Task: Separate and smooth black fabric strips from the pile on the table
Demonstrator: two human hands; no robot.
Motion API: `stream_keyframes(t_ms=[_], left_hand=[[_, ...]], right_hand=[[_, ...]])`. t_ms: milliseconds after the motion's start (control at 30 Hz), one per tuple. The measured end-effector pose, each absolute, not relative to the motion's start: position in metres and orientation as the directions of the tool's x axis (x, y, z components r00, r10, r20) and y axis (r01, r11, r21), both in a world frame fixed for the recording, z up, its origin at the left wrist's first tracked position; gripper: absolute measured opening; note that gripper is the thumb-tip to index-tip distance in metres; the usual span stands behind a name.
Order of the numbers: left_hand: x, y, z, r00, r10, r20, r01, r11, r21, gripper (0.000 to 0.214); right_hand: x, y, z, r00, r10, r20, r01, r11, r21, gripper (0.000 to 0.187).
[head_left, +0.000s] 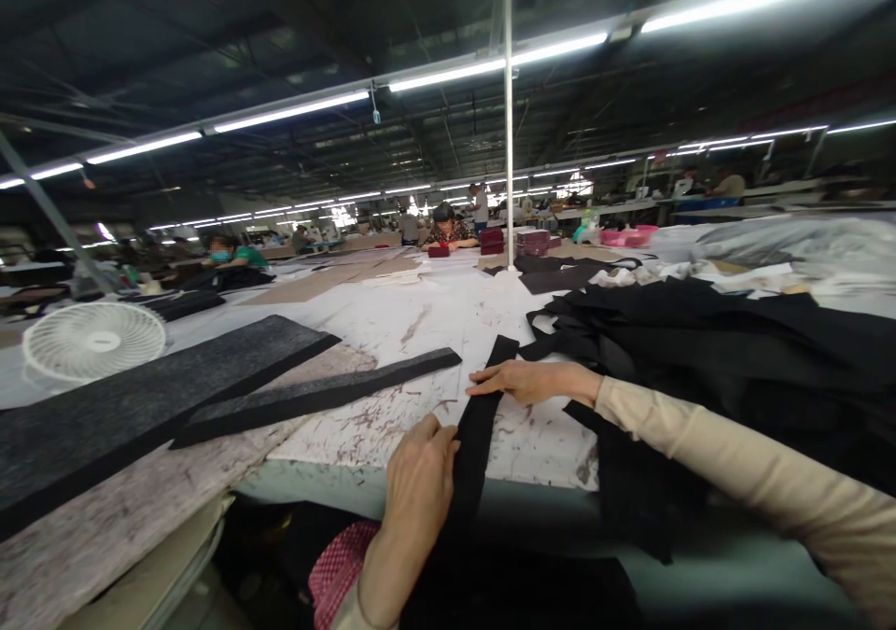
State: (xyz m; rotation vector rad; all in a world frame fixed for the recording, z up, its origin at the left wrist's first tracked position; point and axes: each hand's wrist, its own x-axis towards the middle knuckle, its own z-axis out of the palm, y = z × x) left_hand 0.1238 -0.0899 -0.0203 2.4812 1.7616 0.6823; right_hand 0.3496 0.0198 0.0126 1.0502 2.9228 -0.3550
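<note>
A black fabric strip (477,434) lies across the front of the white table and hangs over its edge. My left hand (418,471) is closed on the strip's left edge, fingers curled and their tips partly hidden. Farther up, my right hand (532,381) rests across the strip with its fingers stretched out to the left. To the left lies a narrow grey strip with a black border (329,390). Beyond that is a wide dark grey panel (161,387), also edged in black.
A large heap of black fabric (721,359) covers the table's right side, partly under my right forearm. A white fan (94,341) stands at the left. A thin white pole (510,126) rises from the table (392,434). Dark red stacks (492,241) and several people are farther back.
</note>
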Motion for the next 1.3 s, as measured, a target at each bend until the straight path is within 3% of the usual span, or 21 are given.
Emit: stream_keyframes(t_ms=[233, 400, 500, 600, 667, 700, 800, 900, 1033, 1167, 1233, 1300], left_hand=[[0.122, -0.094, -0.035, 0.336, 0.815, 0.472, 0.874, -0.457, 0.166, 0.027], [0.125, -0.091, -0.029, 0.339, 0.844, 0.416, 0.881, -0.440, 0.175, 0.028], [0.137, -0.073, -0.021, 0.386, 0.850, 0.358, 0.898, -0.435, 0.067, 0.030], [0.152, -0.048, -0.015, 0.409, 0.861, 0.303, 0.900, -0.436, 0.022, 0.031], [0.161, -0.032, -0.013, 0.415, 0.864, 0.287, 0.896, -0.442, 0.035, 0.030], [0.165, -0.026, -0.013, 0.416, 0.863, 0.287, 0.894, -0.446, 0.044, 0.029], [0.168, -0.015, -0.010, 0.406, 0.866, 0.293, 0.892, -0.445, 0.079, 0.028], [0.161, -0.016, -0.006, 0.351, 0.889, 0.294, 0.903, -0.405, 0.145, 0.030], [0.145, -0.029, -0.002, 0.266, 0.925, 0.272, 0.911, -0.333, 0.241, 0.050], [0.144, -0.046, -0.005, 0.102, 0.961, 0.255, 0.895, -0.201, 0.398, 0.028], [0.148, -0.053, -0.008, 0.083, 0.956, 0.280, 0.899, -0.193, 0.394, 0.024], [0.152, -0.058, -0.012, 0.122, 0.937, 0.328, 0.922, -0.230, 0.311, 0.023]], right_hand=[[0.355, 0.010, 0.015, -0.842, 0.523, -0.134, 0.538, 0.792, -0.288, 0.090], [0.358, 0.016, 0.005, -0.854, 0.514, -0.076, 0.514, 0.816, -0.265, 0.091], [0.360, 0.030, 0.004, -0.792, 0.608, -0.059, 0.609, 0.780, -0.145, 0.086], [0.361, 0.047, 0.009, -0.592, 0.801, 0.092, 0.806, 0.588, 0.071, 0.071], [0.361, 0.053, 0.012, -0.524, 0.826, 0.210, 0.851, 0.517, 0.089, 0.064], [0.359, 0.054, 0.012, -0.552, 0.801, 0.231, 0.829, 0.556, 0.053, 0.062], [0.353, 0.052, 0.005, -0.697, 0.692, 0.188, 0.693, 0.717, -0.071, 0.056], [0.350, 0.050, -0.008, -0.691, 0.706, 0.156, 0.701, 0.707, -0.094, 0.049], [0.351, 0.050, -0.015, -0.672, 0.721, 0.171, 0.714, 0.692, -0.113, 0.048], [0.351, 0.049, -0.014, -0.659, 0.728, 0.190, 0.727, 0.681, -0.090, 0.050], [0.352, 0.049, -0.015, -0.664, 0.723, 0.190, 0.720, 0.687, -0.096, 0.052], [0.352, 0.051, -0.016, -0.680, 0.708, 0.189, 0.702, 0.704, -0.111, 0.053]])
